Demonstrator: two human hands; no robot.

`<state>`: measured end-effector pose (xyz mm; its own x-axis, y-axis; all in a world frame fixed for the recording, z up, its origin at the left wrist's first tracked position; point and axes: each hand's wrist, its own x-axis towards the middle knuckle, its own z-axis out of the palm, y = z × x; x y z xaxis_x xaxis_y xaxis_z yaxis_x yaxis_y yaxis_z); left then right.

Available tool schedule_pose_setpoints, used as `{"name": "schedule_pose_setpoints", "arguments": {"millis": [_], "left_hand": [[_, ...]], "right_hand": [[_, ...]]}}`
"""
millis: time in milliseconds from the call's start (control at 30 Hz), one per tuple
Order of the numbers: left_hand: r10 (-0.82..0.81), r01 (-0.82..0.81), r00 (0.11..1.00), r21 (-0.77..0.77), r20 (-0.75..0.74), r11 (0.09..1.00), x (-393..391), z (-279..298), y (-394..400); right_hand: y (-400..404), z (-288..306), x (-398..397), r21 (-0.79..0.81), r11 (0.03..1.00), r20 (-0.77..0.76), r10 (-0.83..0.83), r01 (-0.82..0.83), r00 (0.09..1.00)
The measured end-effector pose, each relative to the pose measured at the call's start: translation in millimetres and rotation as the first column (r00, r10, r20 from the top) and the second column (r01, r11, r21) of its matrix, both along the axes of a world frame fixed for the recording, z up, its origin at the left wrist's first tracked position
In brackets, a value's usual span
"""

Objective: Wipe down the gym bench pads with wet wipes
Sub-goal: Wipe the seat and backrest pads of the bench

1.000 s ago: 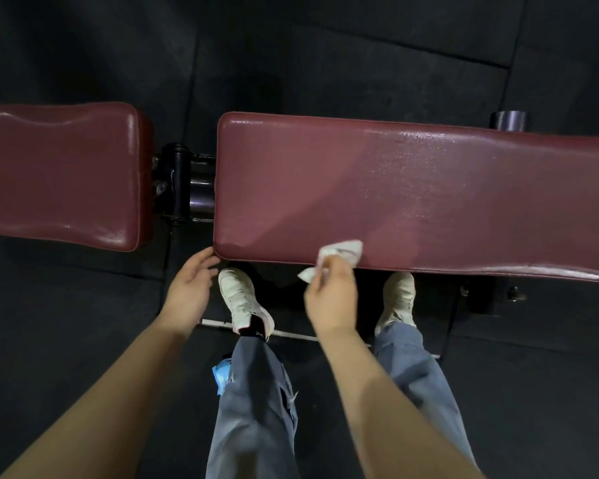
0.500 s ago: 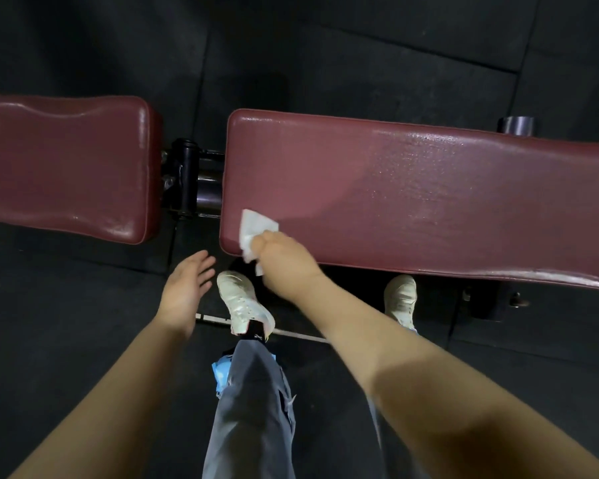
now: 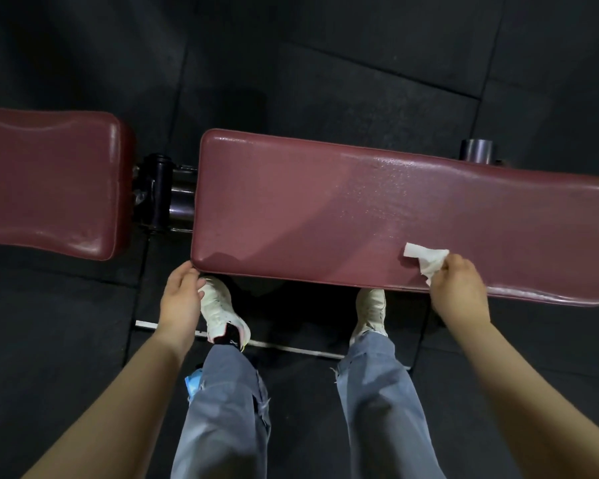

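Looking down from head height onto long maroon vinyl bench pad (image 3: pixel 325 216), lying across view, right end running out of frame. Right hand (image 3: pixel 459 292) at near edge of that pad, towards its right part, fingers curled and pinching crumpled white wet wipe (image 3: pixel 427 259); wipe pressed flat against pad top just beyond fingertips. Glossy, speckled wet sheen over right half of pad surface; left part duller, with darker patch at near left corner. Left hand (image 3: pixel 180 299) below near left corner of same pad, fingers relaxed and nearly straight, holding nothing; fingertips at pad's lower rim, contact or small gap not resolvable. Second shorter maroon vinyl seat pad (image 3: pixel 49 181) to left, separated from long pad by gap showing dark metal hinge and frame tubes (image 3: pixel 163 195). Short dark metal post (image 3: pixel 476 151) visible behind far edge of long pad, right side. Two white sneakers (image 3: pixel 222 311) on black rubber floor tiles (image 3: pixel 360 81), toes under near edge of long pad; grey-blue trouser legs (image 3: pixel 222 409) below. Small blue object (image 3: pixel 191 382) partly hidden behind left leg, identity unclear. Thin pale bar (image 3: pixel 291 349) on floor behind heels.
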<state>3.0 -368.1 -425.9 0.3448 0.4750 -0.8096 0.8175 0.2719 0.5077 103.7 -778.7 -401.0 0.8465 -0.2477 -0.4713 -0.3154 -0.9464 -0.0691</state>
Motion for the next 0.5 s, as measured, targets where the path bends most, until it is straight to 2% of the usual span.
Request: {"name": "schedule_pose_setpoints", "arguments": {"millis": [100,200,267,333,367,400,433,500], "left_hand": [[0.038,-0.038,0.999,0.021,-0.01,0.999,5,0,-4],[0.039,-0.039,0.999,0.028,-0.005,0.999,8,3,-7],[0.021,-0.021,1.0,0.031,-0.004,0.999,10,7,-8],[0.043,-0.042,0.999,0.032,-0.013,0.999,13,6,-7],[0.065,-0.065,0.998,0.027,-0.025,0.998,15,5,-8],[0.082,-0.081,0.996,0.032,-0.029,0.996,19,6,-11],[0.084,-0.083,0.996,0.039,-0.026,0.996,22,5,-13],[0.075,-0.072,0.997,0.063,-0.035,0.995,25,1,-16]], "right_hand": [[18,-1,-3,0.145,0.979,0.089,0.132,-0.144,0.987],[30,-5,-11,0.264,0.874,0.111,0.392,-0.407,0.913],[29,-6,-13,0.317,0.777,0.09,0.546,-0.543,0.833],[21,-4,1,0.359,0.641,0.067,0.707,-0.678,0.704],[16,-4,15,0.361,0.572,0.08,0.768,-0.737,0.635],[13,-5,36,0.346,0.545,0.102,0.787,-0.764,0.608],[13,-6,62,0.297,0.573,0.134,0.767,-0.764,0.627],[19,-10,119,0.155,0.71,0.212,0.655,-0.686,0.726]]}}
